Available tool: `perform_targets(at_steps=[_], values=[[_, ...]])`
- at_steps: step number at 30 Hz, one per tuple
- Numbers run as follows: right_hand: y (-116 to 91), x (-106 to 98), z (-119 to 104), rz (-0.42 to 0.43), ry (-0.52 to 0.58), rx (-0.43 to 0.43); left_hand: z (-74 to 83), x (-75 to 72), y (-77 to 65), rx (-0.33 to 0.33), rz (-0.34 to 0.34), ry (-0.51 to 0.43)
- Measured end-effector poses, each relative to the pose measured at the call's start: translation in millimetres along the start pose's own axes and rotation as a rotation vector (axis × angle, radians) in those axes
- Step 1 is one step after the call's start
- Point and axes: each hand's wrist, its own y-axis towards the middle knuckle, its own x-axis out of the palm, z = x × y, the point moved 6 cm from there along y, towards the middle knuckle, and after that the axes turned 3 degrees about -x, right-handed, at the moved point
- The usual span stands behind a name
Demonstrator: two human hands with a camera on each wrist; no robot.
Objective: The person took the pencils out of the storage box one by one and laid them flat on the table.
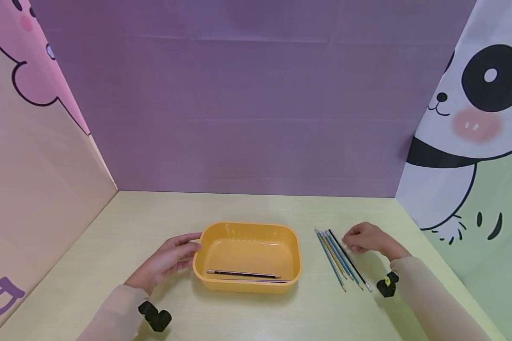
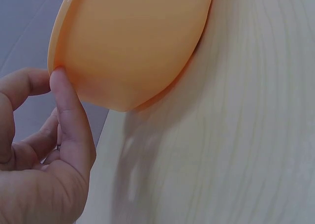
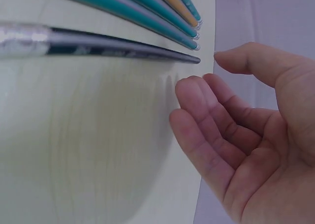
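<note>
At the left end of a yellow plastic tray (image 1: 246, 228), my left hand (image 1: 170, 255) pinches the rim between thumb and fingers, as the left wrist view (image 2: 44, 150) shows. Inside the tray a dark pencil (image 1: 243, 273) lies lengthwise, and a second pencil (image 1: 260, 281) runs along the near wall. To the right, several pencils lie side by side on the table: blue ones (image 1: 330, 260), a yellow one and a black one (image 1: 350, 260). Beside the far end of the black pencil hovers my right hand (image 1: 373, 239), its fingers loosely bent and holding nothing in the right wrist view.
The pale wooden table (image 1: 162, 213) meets a purple back panel (image 1: 256, 118). Side panels stand left (image 1: 38, 189) and right (image 1: 495, 213), the right one with a printed panda. Each wrist wears a small black camera (image 1: 155, 316).
</note>
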Motion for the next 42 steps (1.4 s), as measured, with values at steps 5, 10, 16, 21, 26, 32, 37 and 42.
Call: perform_targets(at_steps=[5,10,16,21,26,32,37,42], values=[[1,-1,-7,-0.006,0.021,-0.018,-0.6,-0.2,0.2,-0.002,0.000,-0.001],[4,-1,-14,-0.010,0.027,-0.028,-0.6,-0.3,0.5,-0.003,0.000,-0.006],[6,-2,-24,-0.017,0.032,-0.063,0.2,0.1,0.8,-0.001,-0.008,-0.018],[9,-1,-33,-0.018,0.034,-0.080,0.1,-0.2,0.8,-0.002,-0.005,-0.009],[13,0,-42,-0.029,0.025,-0.115,-0.3,-0.7,0.9,-0.005,0.002,-0.004],[17,2,-53,-0.039,0.004,-0.122,-1.0,-1.1,1.2,-0.012,0.008,-0.008],[18,4,-62,-0.044,-0.013,-0.131,-1.5,-0.2,1.1,-0.008,-0.001,-0.017],[20,7,-71,-0.050,-0.018,-0.147,-1.5,0.0,0.9,-0.003,-0.010,-0.026]])
